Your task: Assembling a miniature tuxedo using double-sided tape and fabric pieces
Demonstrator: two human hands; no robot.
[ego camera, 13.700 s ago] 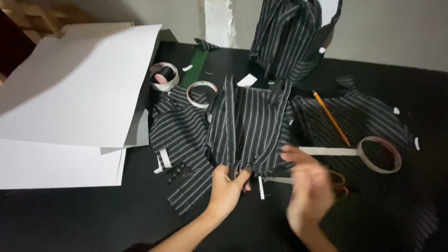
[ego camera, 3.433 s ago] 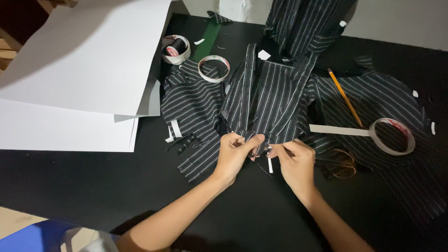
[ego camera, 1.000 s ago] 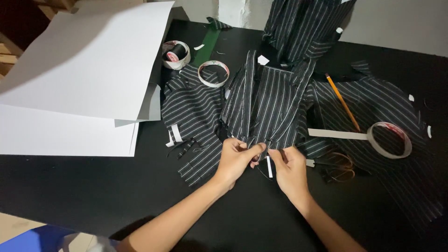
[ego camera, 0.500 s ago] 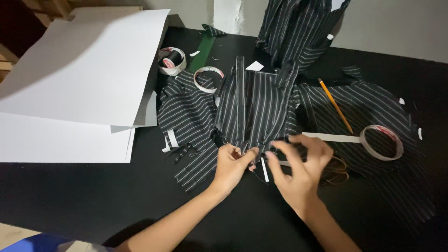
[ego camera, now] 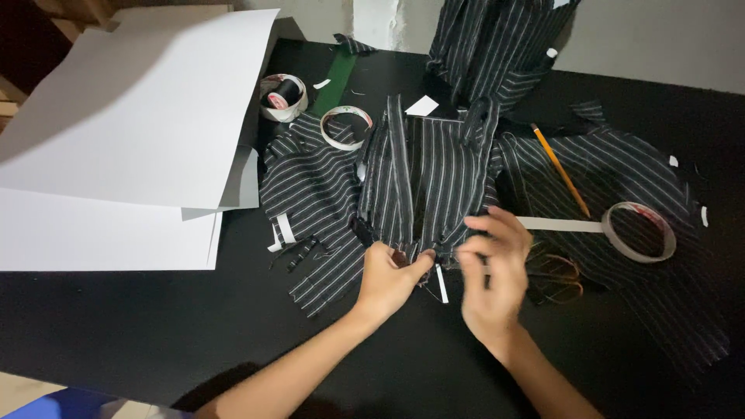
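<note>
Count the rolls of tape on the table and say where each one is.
3. One tape roll lies by the white sheets, one tape roll just right of it on striped cloth, one tape roll at far right, partly unrolled. More may be hidden under cloth.

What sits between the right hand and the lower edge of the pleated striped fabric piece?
Nothing visible. The right hand hangs beside the striped fabric piece, at its lower edge, with no object between. The left hand already pinches that edge. The scissors lie to the right, off that path.
</note>
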